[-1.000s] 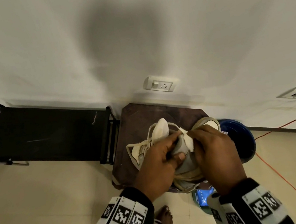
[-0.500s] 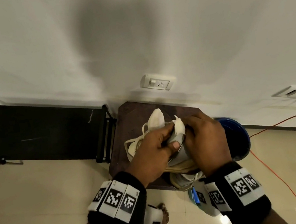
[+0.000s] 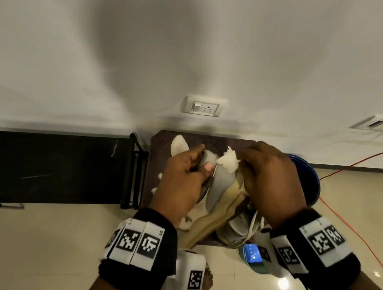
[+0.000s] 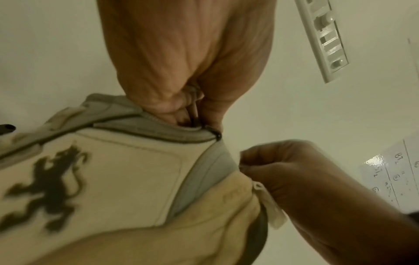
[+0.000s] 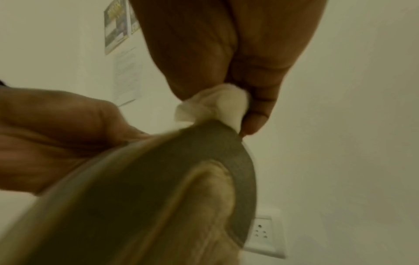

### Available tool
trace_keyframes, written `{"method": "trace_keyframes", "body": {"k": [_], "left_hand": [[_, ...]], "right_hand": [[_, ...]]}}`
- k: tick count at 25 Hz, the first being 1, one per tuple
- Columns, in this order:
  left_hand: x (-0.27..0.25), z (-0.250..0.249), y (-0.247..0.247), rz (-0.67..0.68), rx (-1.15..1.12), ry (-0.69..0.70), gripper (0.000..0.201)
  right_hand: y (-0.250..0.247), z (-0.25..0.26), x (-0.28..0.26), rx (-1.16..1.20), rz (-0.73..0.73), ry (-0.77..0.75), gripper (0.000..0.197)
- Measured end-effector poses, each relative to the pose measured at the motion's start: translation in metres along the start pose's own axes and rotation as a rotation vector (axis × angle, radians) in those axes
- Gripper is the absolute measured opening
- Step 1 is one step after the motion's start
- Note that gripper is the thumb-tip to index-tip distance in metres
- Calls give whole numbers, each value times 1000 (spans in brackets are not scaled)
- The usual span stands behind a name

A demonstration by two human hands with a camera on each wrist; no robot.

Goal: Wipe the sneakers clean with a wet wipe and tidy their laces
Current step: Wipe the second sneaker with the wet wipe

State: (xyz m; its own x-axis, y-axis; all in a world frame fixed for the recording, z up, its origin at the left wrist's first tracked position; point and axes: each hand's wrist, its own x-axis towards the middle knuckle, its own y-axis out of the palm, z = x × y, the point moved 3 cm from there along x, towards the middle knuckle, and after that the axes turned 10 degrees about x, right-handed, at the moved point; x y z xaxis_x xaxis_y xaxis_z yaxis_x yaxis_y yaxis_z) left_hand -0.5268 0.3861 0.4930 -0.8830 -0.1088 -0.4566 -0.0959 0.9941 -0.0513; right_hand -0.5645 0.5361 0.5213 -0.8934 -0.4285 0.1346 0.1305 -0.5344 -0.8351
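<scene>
Wiping step in hand, laces not yet touched. Sneaker held up off the stool, heel end uppermost, sole side turned toward the right. Left hand clamped on the collar at the heel: thumb outside, fingers tucked inside the opening, seen clearly in the left wrist view. Right hand pinching a bunched wet wipe between thumb and fingertips, the wad pressed on the top edge of the heel where upper meets sole; right wrist view confirms contact at that rim. Side panel cream with a dark lion print; sole edge yellowed, judged still soiled. Second sneaker lying lower on the stool, under the right wrist, laces loose. Blue basin just beyond the right hand; orange cable on the floor, well apart. Judgement: early to middle of task, one shoe partly wiped, other shoe and both sets of laces outstanding. Next move calls for dragging the wipe down along the sole edge with firm pressure while the left hand resists the push, then turning the shoe to expose the unwiped side. Refolding the wipe to a fresh face likely needed; dirt on it cannot be judged from these views. Risk: collar grip slipping under sideways load.
</scene>
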Motion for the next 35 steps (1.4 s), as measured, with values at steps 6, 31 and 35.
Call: {"method": "trace_keyframes", "body": {"k": [6, 31, 35], "left_hand": [[-3, 22, -5, -77, -46, -79, 39], [37, 50, -21, 148, 117, 11, 103], [45, 56, -21, 69, 151, 115, 74]], "right_hand": [[10, 16, -22, 10, 73, -59, 19], [59, -25, -22, -32, -195, -53, 21], [90, -25, -60, -132, -25, -138, 30]]}}
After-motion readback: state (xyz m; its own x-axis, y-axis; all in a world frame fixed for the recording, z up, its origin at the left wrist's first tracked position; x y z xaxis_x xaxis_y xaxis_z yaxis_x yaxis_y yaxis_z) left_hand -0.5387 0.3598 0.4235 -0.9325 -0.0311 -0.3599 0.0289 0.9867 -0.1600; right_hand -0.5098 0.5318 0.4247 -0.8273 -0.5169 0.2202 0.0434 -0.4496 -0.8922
